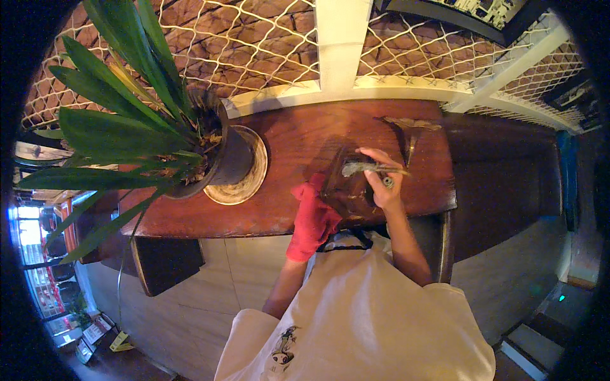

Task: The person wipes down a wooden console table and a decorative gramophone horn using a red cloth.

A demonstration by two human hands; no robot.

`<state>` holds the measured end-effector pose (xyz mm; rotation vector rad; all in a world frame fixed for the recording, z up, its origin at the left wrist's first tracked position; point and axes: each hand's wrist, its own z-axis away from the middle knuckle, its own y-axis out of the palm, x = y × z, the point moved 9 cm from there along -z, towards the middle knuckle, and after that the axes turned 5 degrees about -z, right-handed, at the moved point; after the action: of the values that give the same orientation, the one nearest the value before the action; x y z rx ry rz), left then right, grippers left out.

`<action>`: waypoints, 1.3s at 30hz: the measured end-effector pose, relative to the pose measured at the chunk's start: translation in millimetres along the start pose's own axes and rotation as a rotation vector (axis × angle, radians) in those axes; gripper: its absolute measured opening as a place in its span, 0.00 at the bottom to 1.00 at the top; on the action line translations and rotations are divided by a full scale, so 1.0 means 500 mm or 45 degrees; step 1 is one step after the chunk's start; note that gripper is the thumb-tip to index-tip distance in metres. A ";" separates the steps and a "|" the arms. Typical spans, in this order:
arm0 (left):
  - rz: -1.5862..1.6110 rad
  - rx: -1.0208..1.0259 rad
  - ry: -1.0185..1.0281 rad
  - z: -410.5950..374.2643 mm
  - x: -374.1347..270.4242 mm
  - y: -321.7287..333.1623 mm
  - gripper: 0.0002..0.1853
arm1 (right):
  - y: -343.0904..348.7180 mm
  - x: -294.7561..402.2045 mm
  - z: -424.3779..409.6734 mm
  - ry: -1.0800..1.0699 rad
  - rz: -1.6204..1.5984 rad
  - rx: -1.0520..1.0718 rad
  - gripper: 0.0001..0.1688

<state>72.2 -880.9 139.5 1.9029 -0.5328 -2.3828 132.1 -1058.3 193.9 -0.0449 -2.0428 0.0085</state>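
Note:
My left hand (pixel 312 219), covered by a red glove or cloth, grips the left side of a dark framed, box-like object (pixel 350 193) at the table's front edge. Shadow hides much of its shape. My right hand (pixel 383 183) holds a paintbrush (pixel 355 168) with pale grey bristles over this object; its handle points right. A ring sits on one right-hand finger. Behind my right hand, a thin brown strip (pixel 412 125), perhaps a dry leaf or scrap, lies on the wooden table (pixel 295 143) beside a slim brass-coloured piece (pixel 411 150).
A long-leaved plant in a dark pot (pixel 233 157) stands on a round patterned saucer (pixel 259 164) at left. White wire-mesh railing (pixel 340 47) runs along the table's back. To the right is a dark bench (pixel 500 176). A yellow floor sign (pixel 120 342) stands at lower left.

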 end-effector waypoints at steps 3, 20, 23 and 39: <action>-0.421 0.183 -0.231 -0.018 0.063 -0.040 0.41 | 0.045 0.048 -0.017 -0.258 0.318 0.227 0.26; -1.998 -0.288 0.559 -0.017 -0.067 0.015 0.53 | 0.056 -0.095 0.079 0.842 0.031 -0.318 0.44; -2.112 -0.220 0.460 -0.019 -0.047 0.024 0.50 | 0.040 -0.068 0.054 0.655 0.008 -0.374 0.43; -1.844 -0.298 0.521 -0.016 -0.152 0.027 0.30 | 0.040 0.031 0.034 0.205 0.098 -0.243 0.60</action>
<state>96.0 -876.8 213.5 2.9928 1.5623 -2.0420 110.2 -1037.6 199.5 -0.2358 -1.8745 -0.1378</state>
